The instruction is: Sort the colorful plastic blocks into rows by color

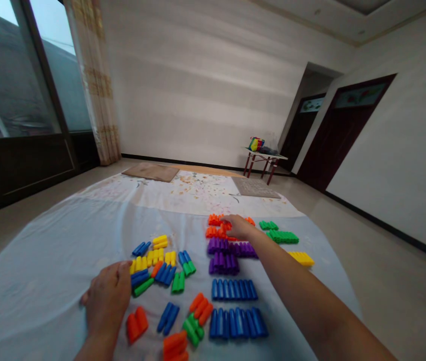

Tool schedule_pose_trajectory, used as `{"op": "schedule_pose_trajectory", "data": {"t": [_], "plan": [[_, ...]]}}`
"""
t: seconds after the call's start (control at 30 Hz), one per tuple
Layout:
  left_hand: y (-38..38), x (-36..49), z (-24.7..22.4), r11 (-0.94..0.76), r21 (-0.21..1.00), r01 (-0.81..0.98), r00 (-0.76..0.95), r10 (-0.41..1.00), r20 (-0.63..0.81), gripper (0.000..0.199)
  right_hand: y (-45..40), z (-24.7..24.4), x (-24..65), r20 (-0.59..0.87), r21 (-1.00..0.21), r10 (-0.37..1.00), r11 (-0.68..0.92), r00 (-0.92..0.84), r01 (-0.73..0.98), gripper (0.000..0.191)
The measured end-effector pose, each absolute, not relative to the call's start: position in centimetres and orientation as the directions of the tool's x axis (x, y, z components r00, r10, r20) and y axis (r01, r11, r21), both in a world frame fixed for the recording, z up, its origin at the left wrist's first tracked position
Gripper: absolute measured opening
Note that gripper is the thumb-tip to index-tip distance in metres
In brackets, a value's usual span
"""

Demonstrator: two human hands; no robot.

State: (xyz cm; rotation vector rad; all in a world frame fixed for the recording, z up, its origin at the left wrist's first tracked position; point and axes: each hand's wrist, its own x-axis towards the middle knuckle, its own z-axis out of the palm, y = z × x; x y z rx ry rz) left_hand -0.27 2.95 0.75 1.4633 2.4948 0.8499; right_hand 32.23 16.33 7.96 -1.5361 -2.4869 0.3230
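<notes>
My left hand (109, 293) rests on the cloth at the left edge of a loose mix of bullet-shaped plastic building blocks. Its fingertips lie beside yellow blocks (155, 256) and blue blocks (140, 277), and it holds nothing I can see. My right hand (236, 227) reaches far forward, its fingers closed on an orange building block (225, 229) among rows of the same colour. Part of those rows is hidden behind the hand. Purple blocks (224, 263) stand in rows just nearer, followed by two blue rows (238, 323).
Green blocks (282, 236) and a yellow row (301, 258) lie right of my right forearm. Loose orange blocks (136, 325) and green blocks (193, 329) are near the front. A pale cloth (65, 250) covers the table; brown mats (150, 171) lie at its far end.
</notes>
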Motion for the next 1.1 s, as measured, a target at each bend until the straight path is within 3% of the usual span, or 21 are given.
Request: {"op": "schedule_pose_trajectory", "data": {"t": [0.37,0.67,0.77,0.9,1.1], "plan": [[3.1,-0.4,0.3,0.376,0.524,0.764,-0.535,0.823,0.191,0.048,18.1,5.7,30.8,-0.012,-0.333,0.891,0.424,-0.453,0.842,0.052],[2.8,0.0,0.5,0.378,0.527,0.761,-0.544,0.814,0.203,0.046,14.1,7.3,29.1,0.158,-0.41,0.863,0.5,-0.481,0.763,0.042],[2.8,0.1,0.6,0.378,0.521,0.765,-0.546,0.81,0.214,0.045,10.0,7.4,26.5,0.149,-0.444,0.755,0.628,-0.638,0.639,0.037],[2.6,0.3,0.7,0.369,0.505,0.78,-0.539,0.806,0.245,0.046,4.5,7.8,23.3,0.013,-0.413,0.469,0.807,-0.883,0.423,0.033],[2.6,0.4,0.8,0.383,0.517,0.766,-0.557,0.797,0.235,0.045,0.1,7.8,21.7,-0.131,-0.249,0.276,0.921,-0.952,0.301,0.053]]}}
